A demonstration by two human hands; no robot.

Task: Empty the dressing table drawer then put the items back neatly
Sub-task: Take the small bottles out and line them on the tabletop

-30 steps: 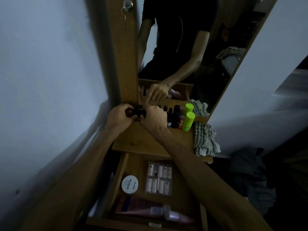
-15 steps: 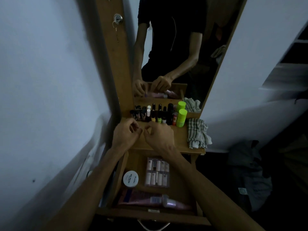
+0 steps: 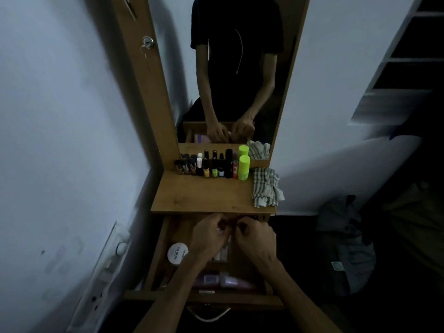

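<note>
Both hands have dropped from the bottle row (image 3: 211,168) on the desk (image 3: 204,195) to the open drawer (image 3: 163,236), left hand (image 3: 211,233) and right hand (image 3: 254,236) curled, contents indiscernible, above the nail-tip box (image 3: 222,253), suggesting emptying continues.

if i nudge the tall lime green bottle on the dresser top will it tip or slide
The tall lime green cylindrical bottle stands upright and looks narrow for its height, so a push near the cap would probably tip it. It stands close beside the row of small nail polish bottles, so falling leftward it might topple them. A low push would more likely slide it on the smooth wooden top.
</note>
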